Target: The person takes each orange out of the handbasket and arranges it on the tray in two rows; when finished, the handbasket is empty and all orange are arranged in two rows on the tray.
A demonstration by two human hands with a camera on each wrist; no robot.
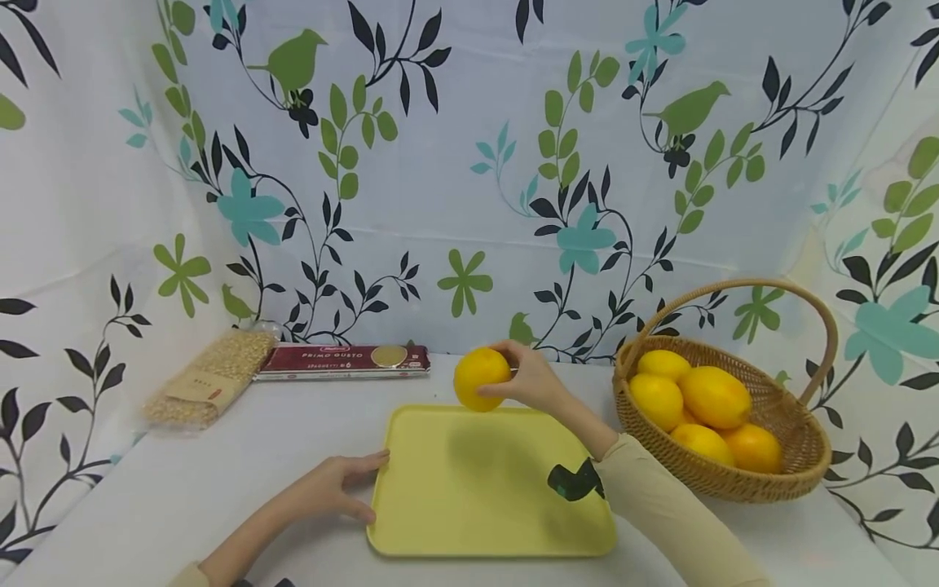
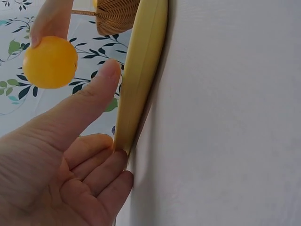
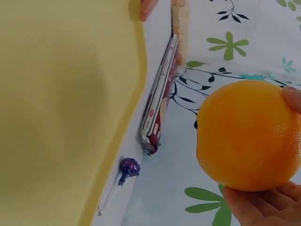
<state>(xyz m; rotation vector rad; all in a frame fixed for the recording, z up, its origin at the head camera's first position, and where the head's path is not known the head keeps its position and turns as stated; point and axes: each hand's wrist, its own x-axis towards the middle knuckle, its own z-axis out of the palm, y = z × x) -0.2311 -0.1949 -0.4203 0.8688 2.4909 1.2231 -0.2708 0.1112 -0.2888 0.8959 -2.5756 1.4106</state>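
Note:
My right hand grips an orange between thumb and fingers, raised over the back edge of a yellow tray. The right wrist view shows the orange close up, with fingertips under it and at its side. My left hand is at the tray's left edge, its fingers spread apart. In the left wrist view the left hand has its fingertips at the tray's rim and its thumb stretched along it. A shadow falls on the tray's bare surface.
To the right stands a wicker basket with a tall handle, holding several yellow and orange fruits. A dark red package and a bag of pale grains lie at the back left. Behind the tray lies a purple-wrapped lollipop.

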